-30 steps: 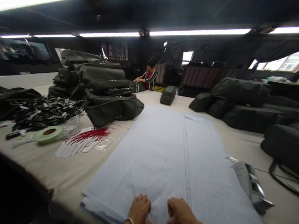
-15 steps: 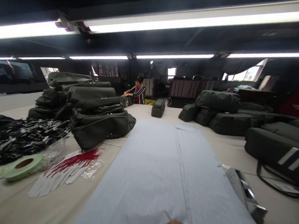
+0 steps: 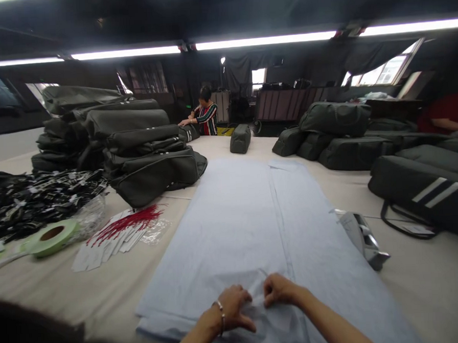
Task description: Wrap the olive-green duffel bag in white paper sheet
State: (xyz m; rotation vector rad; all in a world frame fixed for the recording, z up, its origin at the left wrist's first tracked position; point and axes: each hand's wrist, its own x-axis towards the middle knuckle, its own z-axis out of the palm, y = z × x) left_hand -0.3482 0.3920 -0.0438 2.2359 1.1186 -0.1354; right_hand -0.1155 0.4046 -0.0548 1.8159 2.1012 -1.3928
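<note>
Light blue cloth lies in a long flat piece over the table, with a seam-like line down its right part. Wrinkles gather around my hands at the near end. My left hand, a bracelet at its wrist, rests at the cloth with bent fingers and the thumb held apart. Just to its right, my right hand is closed, its fingers curled and pressed together over the cloth; what is between them is hidden. A grey and silver tape dispenser-like tool lies at the cloth's right edge.
Dark bags are piled at the left, more bags at the right. White tags with red strings, a green tape roll and a heap of black straps lie left. A co-worker stands beyond the table.
The view has tilted down, so both hands and forearms now show. My left hand's fingers and thumb are now seen apart. The cloth's near edge has come into sight.
</note>
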